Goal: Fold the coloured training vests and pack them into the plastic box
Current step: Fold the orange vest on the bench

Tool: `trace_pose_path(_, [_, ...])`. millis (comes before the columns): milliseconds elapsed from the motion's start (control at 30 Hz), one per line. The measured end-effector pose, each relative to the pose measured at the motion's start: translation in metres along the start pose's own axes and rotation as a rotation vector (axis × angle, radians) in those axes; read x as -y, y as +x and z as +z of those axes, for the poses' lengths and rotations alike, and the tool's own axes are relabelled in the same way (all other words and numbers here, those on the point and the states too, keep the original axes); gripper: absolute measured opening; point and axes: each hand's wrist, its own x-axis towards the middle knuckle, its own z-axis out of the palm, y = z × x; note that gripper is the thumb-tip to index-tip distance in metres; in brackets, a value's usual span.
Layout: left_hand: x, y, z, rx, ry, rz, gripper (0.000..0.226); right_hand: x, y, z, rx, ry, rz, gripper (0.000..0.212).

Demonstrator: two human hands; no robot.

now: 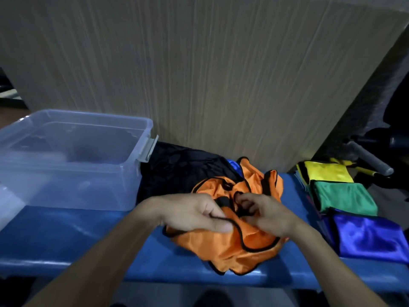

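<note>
A crumpled orange vest (234,247) with black trim lies on the blue bench (77,235) in front of me. My left hand (192,212) pinches its black edge between thumb and fingers. My right hand (263,212) has its fingers curled into the trim beside it. A clear plastic box (73,187) stands open at the left, with nothing coloured visible inside. Folded vests lie in a row at the right: yellow (327,171), green (345,197) and blue (369,237). A black vest (177,169) lies bunched behind the orange one.
A tall cardboard sheet (199,74) stands right behind the bench. A grey bar (369,159) and dark gear sit at the far right. A sliver of blue cloth (234,165) peeks out behind the orange vest.
</note>
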Motion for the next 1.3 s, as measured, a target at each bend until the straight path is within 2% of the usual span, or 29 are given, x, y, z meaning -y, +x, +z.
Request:
trace_pose_path(100, [0.004, -0.003, 0.000, 0.156, 0.046, -0.086, 0.037, -0.012, 0.004, -0.008, -0.111, -0.041, 0.004, 0.070])
trace_pose_path(200, [0.004, -0.006, -0.001, 0.186, 0.029, -0.068, 0.021, -0.014, 0.008, -0.008, -0.230, -0.086, -0.020, 0.082])
trace_pose_path(267, [0.004, -0.007, -0.001, 0.221, 0.032, -0.067, 0.019, -0.012, 0.012, -0.002, -0.295, -0.134, -0.050, 0.085])
trace_pose_path(367, [-0.003, -0.007, 0.002, 0.278, 0.008, 0.004, 0.024, -0.006, 0.017, 0.003, -0.348, -0.179, -0.055, 0.065])
trace_pose_path(433, [-0.005, -0.008, 0.004, 0.256, -0.011, 0.051, 0.015, -0.001, 0.018, 0.002, -0.428, -0.183, -0.105, 0.029])
trace_pose_path(467, [-0.004, -0.008, 0.003, 0.187, -0.017, 0.073, 0.013, 0.002, 0.018, 0.000, -0.474, -0.109, -0.130, 0.015])
trace_pose_path(533, [0.003, -0.007, 0.001, -0.020, -0.028, 0.097, 0.015, 0.009, 0.019, -0.007, -0.594, 0.237, -0.133, 0.024])
trace_pose_path(633, [0.011, -0.002, 0.002, -0.315, -0.091, 0.108, 0.021, 0.025, 0.009, -0.033, -0.769, 0.843, -0.087, 0.015])
trace_pose_path(667, [0.013, 0.000, 0.003, -0.371, -0.085, 0.107, 0.022, 0.027, 0.005, -0.038, -0.753, 0.946, -0.072, 0.013])
trace_pose_path(733, [0.013, 0.003, 0.005, -0.411, -0.017, 0.104, 0.020, 0.030, -0.004, -0.039, -0.639, 0.934, -0.062, 0.027])
trace_pose_path(800, [0.014, 0.007, 0.009, -0.423, 0.093, 0.131, 0.017, 0.033, -0.016, -0.036, -0.576, 0.678, -0.081, 0.040])
trace_pose_path(867, [0.012, 0.010, 0.012, -0.467, 0.126, 0.167, 0.013, 0.037, -0.030, -0.034, -0.510, 0.402, -0.155, 0.039])
trace_pose_path(967, [0.005, 0.017, 0.018, -0.557, 0.045, 0.250, 0.010, 0.053, -0.046, -0.022, -0.149, 0.453, -0.236, 0.036])
trace_pose_path(1000, [0.002, 0.018, 0.020, -0.546, -0.007, 0.268, 0.013, 0.054, -0.046, -0.015, -0.114, 0.379, -0.253, 0.027])
trace_pose_path(1067, [0.000, 0.018, 0.021, -0.439, -0.099, 0.243, 0.022, 0.050, -0.043, -0.007, -0.170, 0.229, -0.275, 0.005])
trace_pose_path(1167, [0.007, 0.008, 0.017, -0.197, -0.052, 0.050, 0.038, 0.036, -0.044, -0.021, -0.319, 0.365, -0.179, 0.026])
trace_pose_path(1233, [0.013, 0.000, 0.013, -0.097, 0.042, -0.042, 0.030, 0.025, -0.051, -0.037, -0.407, 0.423, -0.098, 0.033])
trace_pose_path(1300, [0.017, -0.006, 0.009, -0.045, 0.128, -0.060, 0.017, 0.012, -0.059, -0.050, -0.479, 0.367, -0.017, 0.037])
